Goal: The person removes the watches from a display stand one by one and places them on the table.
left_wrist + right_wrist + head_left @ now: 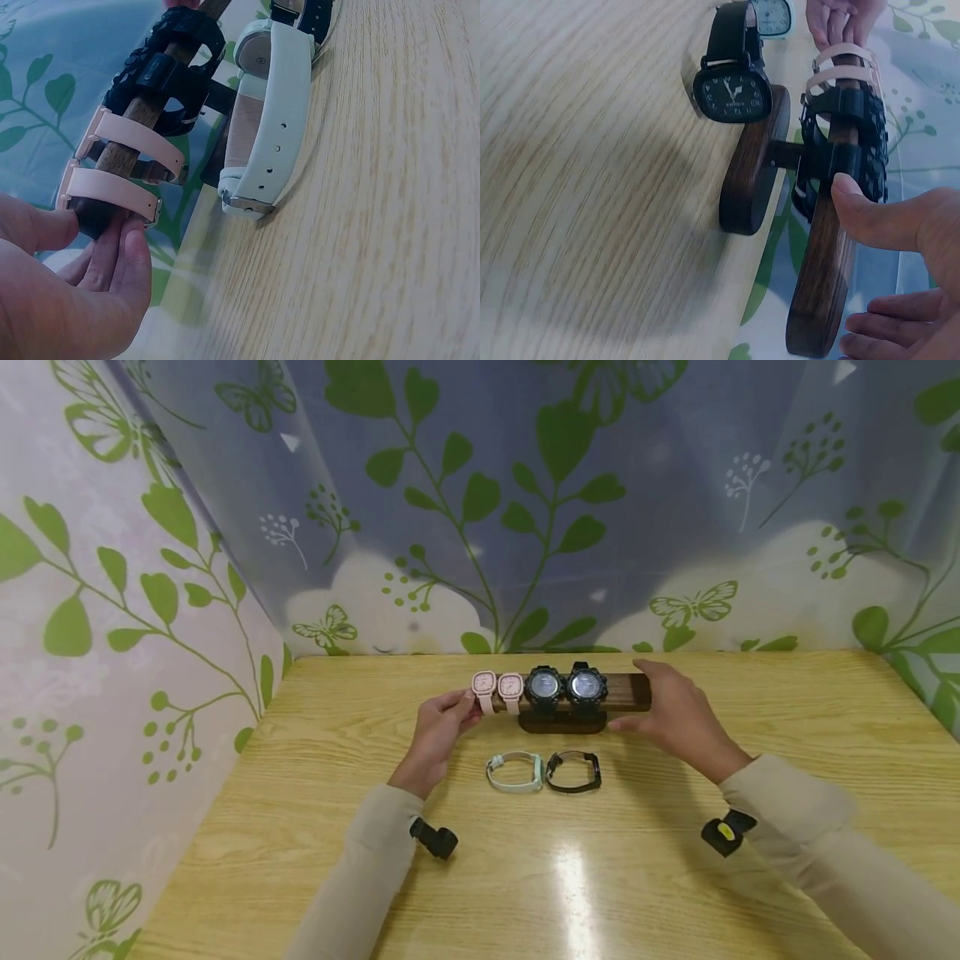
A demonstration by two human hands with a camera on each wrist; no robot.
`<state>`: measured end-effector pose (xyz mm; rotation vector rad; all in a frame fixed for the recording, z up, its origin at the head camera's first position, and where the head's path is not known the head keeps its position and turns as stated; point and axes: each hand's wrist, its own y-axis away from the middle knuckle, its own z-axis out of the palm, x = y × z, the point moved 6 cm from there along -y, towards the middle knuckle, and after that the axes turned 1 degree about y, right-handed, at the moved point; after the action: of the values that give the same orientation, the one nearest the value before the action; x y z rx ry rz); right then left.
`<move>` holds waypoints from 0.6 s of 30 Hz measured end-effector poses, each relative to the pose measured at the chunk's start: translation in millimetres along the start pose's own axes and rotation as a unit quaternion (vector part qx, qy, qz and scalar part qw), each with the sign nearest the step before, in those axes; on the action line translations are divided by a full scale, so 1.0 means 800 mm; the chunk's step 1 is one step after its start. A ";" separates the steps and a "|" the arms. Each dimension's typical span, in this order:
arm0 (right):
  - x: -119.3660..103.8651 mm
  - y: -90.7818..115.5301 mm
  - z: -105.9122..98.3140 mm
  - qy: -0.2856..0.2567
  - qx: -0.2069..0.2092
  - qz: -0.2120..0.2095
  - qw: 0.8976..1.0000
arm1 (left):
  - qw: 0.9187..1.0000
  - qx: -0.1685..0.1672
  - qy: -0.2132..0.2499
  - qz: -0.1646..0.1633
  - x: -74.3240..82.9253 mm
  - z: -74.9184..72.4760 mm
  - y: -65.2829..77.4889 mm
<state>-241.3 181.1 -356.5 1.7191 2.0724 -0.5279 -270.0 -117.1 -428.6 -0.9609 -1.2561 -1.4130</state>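
Beige sleeves [337, 877], each with a small black wrist camera [444, 842], reach over the worktop [510, 893]. Next, a mint watch [538, 772] and a plain black watch [597, 770] lie side by side on their edges, straps looped; pulling the stand forward could knock them, since its base [562, 723] sits just beyond. Farther back, the watch stand [628, 692] occupies the far part of the worktop, between the hands. Left hand [437, 735]: thumb and fingers pinch the bar's left end. Right hand [686, 718]: spread about the right end; whether its thumb presses the wood cannot be told. Uneven lifting or pushing would probably twist or tip the stand, its base being short and its load crowded leftward. Long axis of the bar: left to right, roughly parallel to the far edge. Two pink watches [510, 685] and two bulky black watches [543, 683] turn their dials upward and toward the person. Behind hangs leaf-patterned cloth [652, 510].
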 end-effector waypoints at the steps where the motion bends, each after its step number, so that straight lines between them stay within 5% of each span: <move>1: -0.003 0.000 0.002 -0.001 0.001 -0.005 1.000 | 1.000 0.000 0.000 -0.001 0.000 0.000 0.000; 9: -0.027 -0.005 0.016 0.015 0.022 -0.067 0.997 | 1.000 0.000 -0.003 -0.004 0.001 -0.001 0.002; 18: -0.048 -0.010 0.032 0.097 0.059 -0.126 0.985 | 1.000 0.002 0.001 -0.004 0.001 0.000 0.001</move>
<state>-241.3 134.4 -357.7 1.6370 2.4637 -0.5875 -269.1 -116.9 -427.2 -0.9525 -1.2611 -1.4172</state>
